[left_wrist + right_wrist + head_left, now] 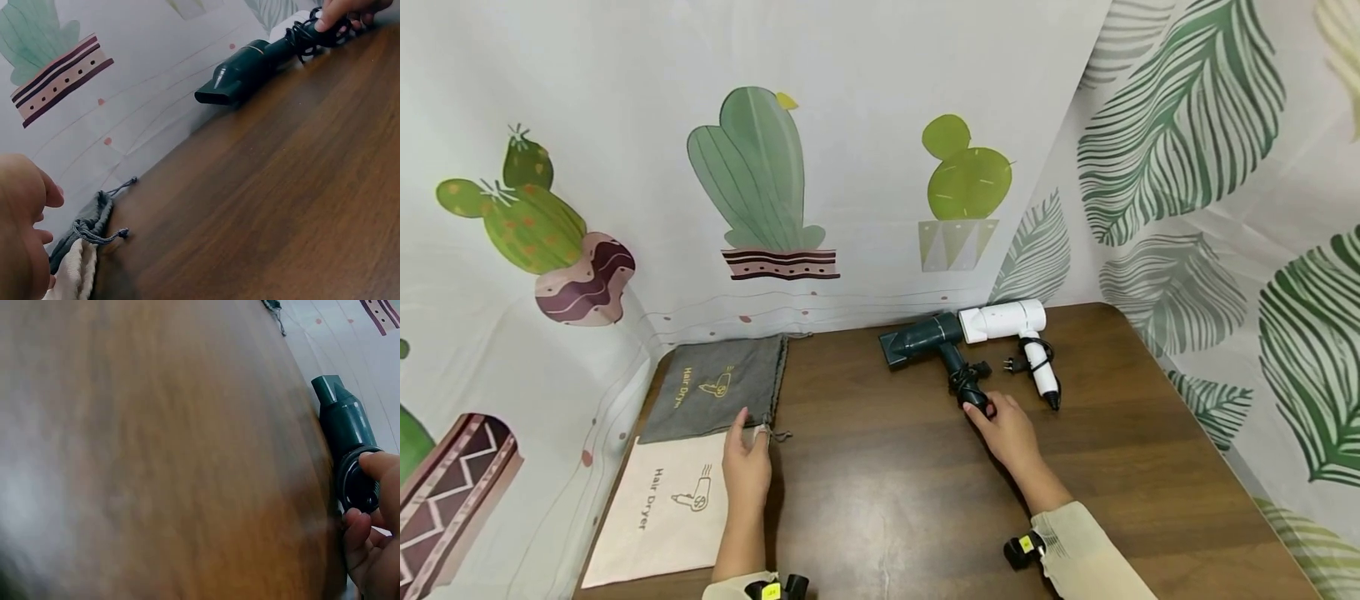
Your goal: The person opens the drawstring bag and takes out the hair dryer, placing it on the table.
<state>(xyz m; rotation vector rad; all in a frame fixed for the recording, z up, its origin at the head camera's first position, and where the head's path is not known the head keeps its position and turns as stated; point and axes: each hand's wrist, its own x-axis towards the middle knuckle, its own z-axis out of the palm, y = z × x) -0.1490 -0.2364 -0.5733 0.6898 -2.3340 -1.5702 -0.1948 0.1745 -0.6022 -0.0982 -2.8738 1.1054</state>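
Note:
A dark green hair dryer [925, 336] lies toward the back of the table, its black cord wound around the handle. My right hand [1011, 433] grips the lower end of that handle; the right wrist view shows thumb and fingers [358, 531] around the hair dryer's [347, 422] handle end. At the left, a grey drawstring bag [700, 392] overlaps a pale pink bag [658, 517], both printed with a hair dryer. Over the right edge of these bags hovers or rests my left hand [748, 471], fingers loosely extended; whether it touches them is unclear.
A white hair dryer [1003, 320] with its black cord wrapped on the handle lies just right of the green one, close to it. Behind the brown wooden table [865, 467] hangs a cloth [865, 183] printed with cacti. Leaf-patterned cloth [1172, 150] covers the right side.

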